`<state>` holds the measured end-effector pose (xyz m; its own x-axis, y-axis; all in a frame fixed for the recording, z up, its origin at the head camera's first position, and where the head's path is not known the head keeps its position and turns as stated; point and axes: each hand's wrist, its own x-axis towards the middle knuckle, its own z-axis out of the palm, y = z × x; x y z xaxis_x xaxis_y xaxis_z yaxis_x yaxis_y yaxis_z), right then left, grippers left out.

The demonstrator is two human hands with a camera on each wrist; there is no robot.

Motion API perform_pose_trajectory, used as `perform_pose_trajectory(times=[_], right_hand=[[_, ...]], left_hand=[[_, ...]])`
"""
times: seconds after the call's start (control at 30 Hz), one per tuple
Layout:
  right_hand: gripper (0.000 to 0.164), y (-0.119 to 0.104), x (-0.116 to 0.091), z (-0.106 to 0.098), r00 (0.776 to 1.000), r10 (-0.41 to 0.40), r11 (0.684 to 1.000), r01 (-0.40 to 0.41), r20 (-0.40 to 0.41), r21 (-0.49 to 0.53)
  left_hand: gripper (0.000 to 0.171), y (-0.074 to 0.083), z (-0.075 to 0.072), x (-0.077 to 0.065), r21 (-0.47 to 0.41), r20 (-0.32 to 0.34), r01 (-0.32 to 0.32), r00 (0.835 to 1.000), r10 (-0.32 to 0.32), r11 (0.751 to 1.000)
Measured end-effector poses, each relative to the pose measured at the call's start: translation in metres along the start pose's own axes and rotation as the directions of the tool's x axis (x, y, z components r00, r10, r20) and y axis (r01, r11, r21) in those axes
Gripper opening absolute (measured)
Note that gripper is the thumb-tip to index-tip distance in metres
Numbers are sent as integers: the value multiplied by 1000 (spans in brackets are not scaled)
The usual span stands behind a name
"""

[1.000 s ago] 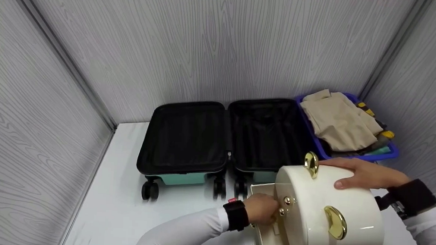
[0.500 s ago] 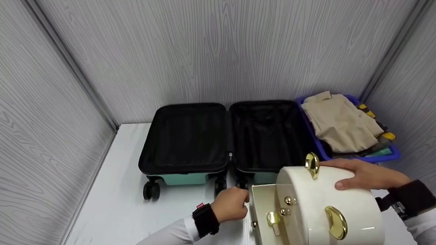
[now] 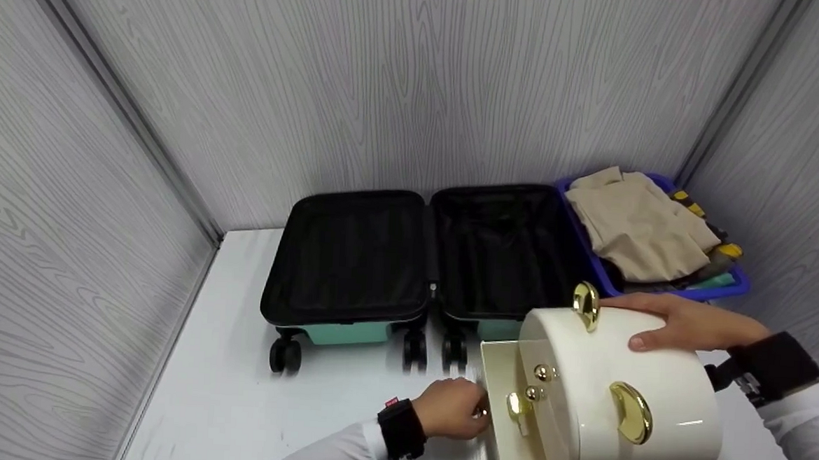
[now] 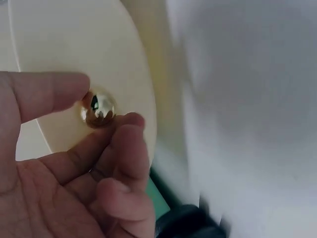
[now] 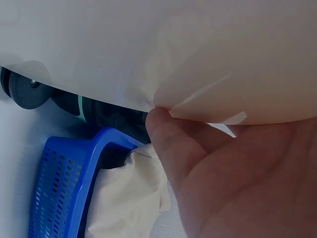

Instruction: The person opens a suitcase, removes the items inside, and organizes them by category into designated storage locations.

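A cream, round-sided storage box (image 3: 647, 383) with gold ear-like trims stands at the front right in the head view, its lower drawer (image 3: 510, 449) pulled out to the left. My left hand (image 3: 450, 409) is at the drawer's front. In the left wrist view, its thumb and fingers pinch the round gold knob (image 4: 99, 109). A small shiny gold piece (image 3: 516, 406) lies inside the drawer. My right hand (image 3: 688, 329) rests on the box's curved side, thumb laid on the cream surface; in the right wrist view the palm (image 5: 257, 183) lies along it.
Behind the box lies an opened suitcase (image 3: 359, 262) with black lining and mint sides, its wheels (image 3: 285, 355) toward me. A blue basket (image 3: 590, 264) holding a beige folded cloth (image 3: 641, 231) stands at the back right. Grey wood-grain panels (image 3: 403, 82) enclose the table.
My left hand came out of the drawer, leaving the gold piece inside, then moved to the knob on its front. The drawer has shifted slightly inward. My right hand stayed put.
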<state>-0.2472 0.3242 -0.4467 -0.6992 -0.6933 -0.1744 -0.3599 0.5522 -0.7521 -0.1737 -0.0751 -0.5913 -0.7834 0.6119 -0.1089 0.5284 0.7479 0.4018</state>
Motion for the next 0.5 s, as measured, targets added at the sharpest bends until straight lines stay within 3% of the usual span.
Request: perform_pose_trajectory(times=[0.27,0.5], right_hand=[[68,-1,5,-5,1000,-11,999,10,-16,-42],[66,4,6,-2,1000,-15,1000,15,7,11]], left_hand=[[13,12,9,27,29,-50,-22,998,23,999],[36,37,19,48,129,-19,38,999,-36,991]])
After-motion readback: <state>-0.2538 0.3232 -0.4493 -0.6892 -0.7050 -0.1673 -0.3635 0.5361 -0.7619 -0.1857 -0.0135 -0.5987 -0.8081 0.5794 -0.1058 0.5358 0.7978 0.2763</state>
